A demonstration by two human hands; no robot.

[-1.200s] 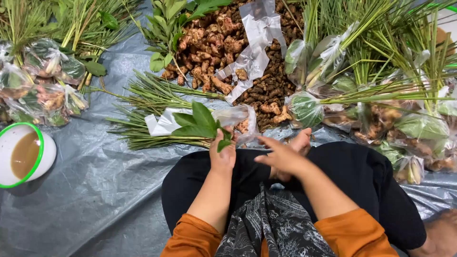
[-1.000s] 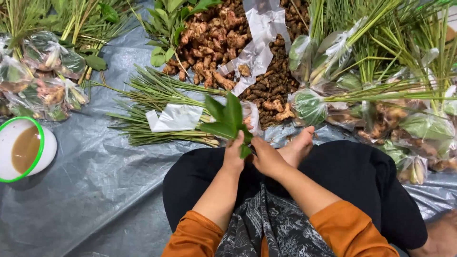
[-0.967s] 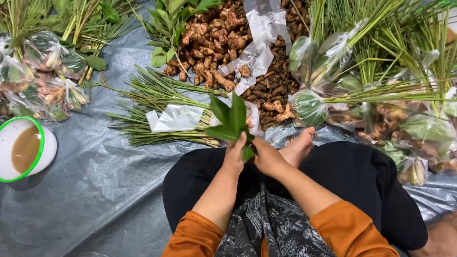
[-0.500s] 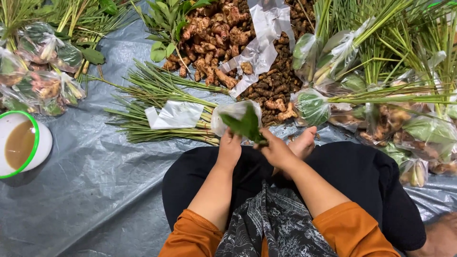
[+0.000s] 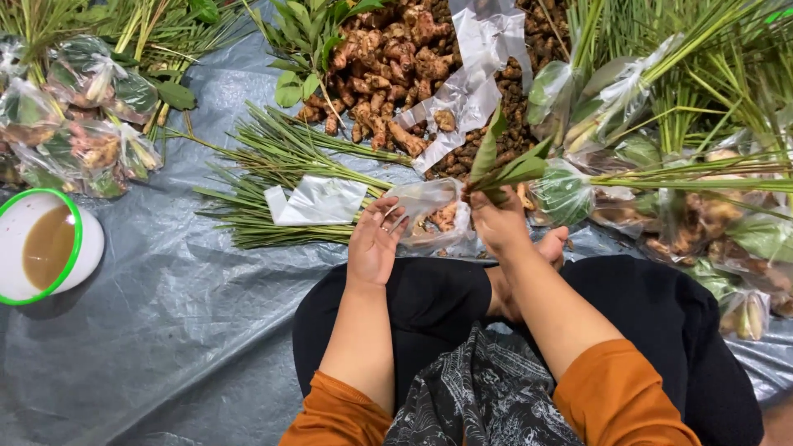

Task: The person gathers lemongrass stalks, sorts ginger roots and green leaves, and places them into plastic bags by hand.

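Note:
My right hand [image 5: 498,225] grips a small bunch of long green leaves [image 5: 500,162] by the stems, held upright above my knee. Just left of it, my left hand [image 5: 373,245] holds the mouth of a clear plastic bag [image 5: 430,210] that has some brown root pieces inside. The bag rests on the grey tarp in front of my crossed legs. Both arms wear orange sleeves.
A pile of ginger-like roots [image 5: 388,62] lies ahead, with lemongrass stalks [image 5: 273,165] and an empty clear bag [image 5: 314,201] to the left. Filled bags [image 5: 78,116] sit far left and several more at right [image 5: 661,206]. A green-rimmed bowl of brown liquid [image 5: 45,246] stands at left.
The leaves passed from my left hand to my right hand and moved right. My left hand shifted onto the clear bag's opening.

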